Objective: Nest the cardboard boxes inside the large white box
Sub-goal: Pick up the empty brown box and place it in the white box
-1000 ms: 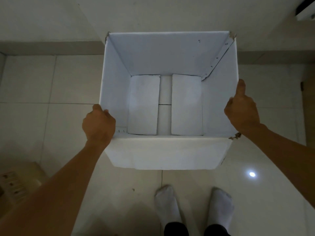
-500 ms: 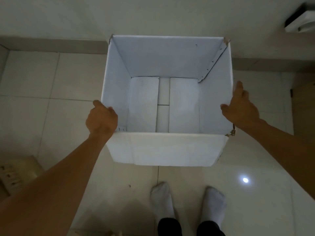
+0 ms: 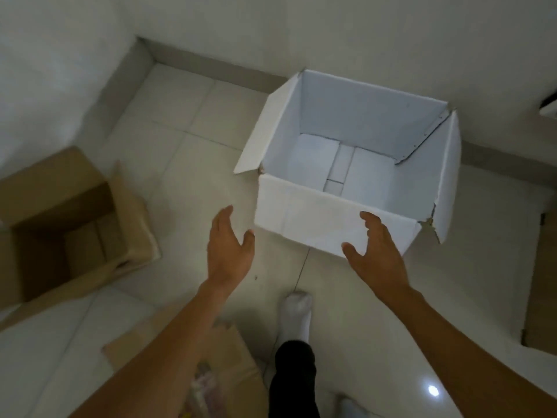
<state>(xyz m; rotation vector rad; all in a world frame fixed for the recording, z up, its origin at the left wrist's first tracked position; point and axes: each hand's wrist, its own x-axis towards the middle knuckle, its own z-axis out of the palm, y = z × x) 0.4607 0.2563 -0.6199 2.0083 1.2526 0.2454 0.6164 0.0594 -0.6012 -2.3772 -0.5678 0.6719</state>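
The large white box (image 3: 316,218) stands open on the tiled floor near the wall, with nothing inside it. An open brown cardboard box (image 3: 60,224) sits on the floor at the left. Another brown cardboard piece (image 3: 229,357) lies near my feet, partly hidden by my left arm. My left hand (image 3: 229,248) hovers open just left of the white box's near corner, not touching it. In front of the box's near wall my right hand (image 3: 373,251) is open, fingers spread, holding nothing.
A wall and skirting run behind the white box. More brown cardboard (image 3: 539,282) lies at the right edge. My socked foot (image 3: 297,315) stands on the tiles just in front of the white box. A light reflection (image 3: 433,390) shows on the floor.
Both hands have let go of the white box's sides and pulled back toward me. The view has swung left, so the brown box at the left now shows.
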